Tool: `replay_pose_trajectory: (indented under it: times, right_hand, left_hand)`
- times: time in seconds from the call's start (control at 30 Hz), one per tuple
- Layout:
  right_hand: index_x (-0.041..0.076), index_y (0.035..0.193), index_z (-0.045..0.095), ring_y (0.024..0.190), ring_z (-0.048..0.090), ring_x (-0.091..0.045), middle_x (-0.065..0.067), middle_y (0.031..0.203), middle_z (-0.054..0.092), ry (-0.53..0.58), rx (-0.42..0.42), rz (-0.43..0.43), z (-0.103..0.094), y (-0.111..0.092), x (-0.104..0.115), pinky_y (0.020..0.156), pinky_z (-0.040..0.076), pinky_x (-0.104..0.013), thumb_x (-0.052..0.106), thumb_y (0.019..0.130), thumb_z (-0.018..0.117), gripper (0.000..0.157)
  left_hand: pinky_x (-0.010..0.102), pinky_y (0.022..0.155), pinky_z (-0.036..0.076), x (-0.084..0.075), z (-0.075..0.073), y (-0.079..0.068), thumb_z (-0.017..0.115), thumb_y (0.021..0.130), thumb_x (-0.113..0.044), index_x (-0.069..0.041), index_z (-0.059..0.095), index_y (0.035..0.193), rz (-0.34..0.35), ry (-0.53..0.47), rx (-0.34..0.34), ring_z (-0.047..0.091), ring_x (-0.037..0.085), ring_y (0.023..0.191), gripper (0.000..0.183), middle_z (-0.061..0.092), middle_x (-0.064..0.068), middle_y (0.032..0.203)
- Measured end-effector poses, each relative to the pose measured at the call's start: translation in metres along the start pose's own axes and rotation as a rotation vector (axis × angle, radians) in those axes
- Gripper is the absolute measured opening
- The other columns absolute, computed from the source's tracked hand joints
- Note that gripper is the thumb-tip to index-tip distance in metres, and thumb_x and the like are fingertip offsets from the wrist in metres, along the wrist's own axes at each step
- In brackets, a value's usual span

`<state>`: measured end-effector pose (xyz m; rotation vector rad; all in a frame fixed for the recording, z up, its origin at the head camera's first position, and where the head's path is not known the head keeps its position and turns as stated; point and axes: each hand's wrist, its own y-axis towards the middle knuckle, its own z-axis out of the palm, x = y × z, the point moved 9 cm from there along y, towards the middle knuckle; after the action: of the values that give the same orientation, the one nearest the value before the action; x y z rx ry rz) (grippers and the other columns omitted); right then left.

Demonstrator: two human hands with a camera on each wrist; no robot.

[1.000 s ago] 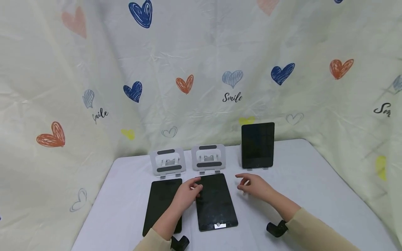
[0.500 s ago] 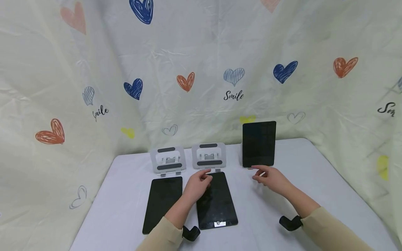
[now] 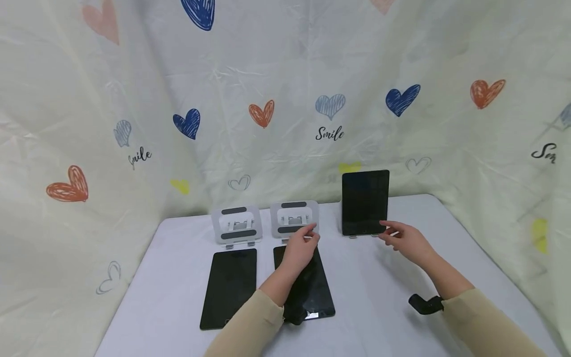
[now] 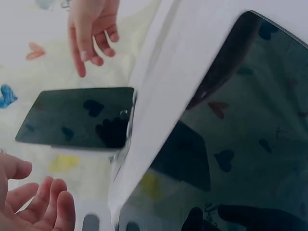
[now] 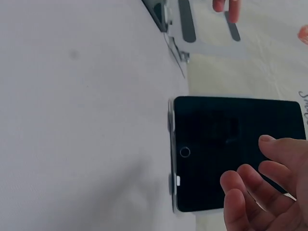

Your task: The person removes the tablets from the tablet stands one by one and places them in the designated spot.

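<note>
A black tablet [image 3: 365,201] stands upright on a stand at the back right of the table. My right hand [image 3: 407,241] hovers by its lower right corner, fingers loosely bent and holding nothing; in the right wrist view the fingers [image 5: 250,192] overlap the screen [image 5: 211,130]. My left hand [image 3: 301,248] is over the top end of the middle tablet [image 3: 312,290], which lies flat, its fingers relaxed with nothing in them. Behind that hand is a grey-white tablet stand [image 3: 294,212]. A third tablet [image 3: 229,287] lies flat to the left, before another stand [image 3: 236,223].
A white cloth covers the table [image 3: 169,277]. Close behind its back edge hangs a pale curtain [image 3: 285,163] printed with hearts. Black wrist cameras [image 3: 426,304] are strapped at both sleeves.
Both hands have moved right and a little farther back. My right hand has come up to the standing tablet's corner, and my left has crossed over the middle tablet. The tablets have stayed put.
</note>
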<state>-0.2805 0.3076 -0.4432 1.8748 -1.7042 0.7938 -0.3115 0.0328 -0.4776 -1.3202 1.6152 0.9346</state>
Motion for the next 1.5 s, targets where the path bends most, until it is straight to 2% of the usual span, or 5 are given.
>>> replay_pose_trajectory:
  times: [0.33,0.63,0.87,1.33,1.5]
  right_hand:
    - [-0.001,0.147,0.042,0.096,0.064,-0.035,-0.023,0.119,0.062,0.020,-0.104,0.038,-0.029,0.016,-0.011,0.073,0.053,-0.033,0.028,0.101,0.059,0.057]
    - [-0.001,0.150,0.038,0.098,0.064,-0.035,-0.026,0.121,0.060,0.078,-0.194,0.059,-0.045,0.030,-0.015,0.069,0.053,-0.022,0.030,0.103,0.055,0.059]
    - [-0.002,0.150,0.037,0.091,0.065,-0.037,-0.025,0.112,0.058,0.052,-0.265,0.065,-0.044,0.043,-0.017,0.065,0.052,-0.024,0.029,0.102,0.056,0.060]
    - [0.005,0.154,0.031,0.071,0.058,-0.024,-0.024,0.115,0.055,-0.012,-0.270,0.095,-0.053,0.065,-0.019,0.063,0.047,-0.033,0.036,0.102,0.053,0.064]
    - [0.006,0.154,0.033,0.079,0.059,-0.028,-0.025,0.118,0.055,-0.004,-0.273,0.121,-0.053,0.069,-0.020,0.068,0.047,-0.036,0.036,0.101,0.055,0.064]
  left_hand:
    - [0.029,0.069,0.050,-0.028,0.029,0.027,0.062,0.098,-0.030,-0.022,0.059,0.139,-0.013,-0.012,-0.029,0.059,0.008,0.081,0.042,0.066,-0.009,0.103]
    - [0.032,0.069,0.048,-0.047,0.047,0.043,0.061,0.098,-0.028,-0.022,0.057,0.141,-0.069,-0.061,-0.037,0.057,0.009,0.073,0.043,0.063,-0.010,0.099]
    - [0.036,0.074,0.052,-0.056,0.049,0.056,0.060,0.099,-0.023,-0.017,0.051,0.146,-0.077,-0.134,-0.033,0.064,0.014,0.080,0.048,0.062,-0.003,0.096]
    - [0.036,0.079,0.052,-0.060,0.055,0.072,0.060,0.100,-0.025,-0.021,0.047,0.149,-0.057,-0.018,0.008,0.060,0.015,0.085,0.051,0.063,-0.001,0.103]
    - [0.034,0.076,0.052,-0.060,0.060,0.073,0.061,0.099,-0.024,-0.027,0.047,0.149,-0.056,0.002,0.014,0.058,0.014,0.082,0.051,0.062,-0.003,0.100]
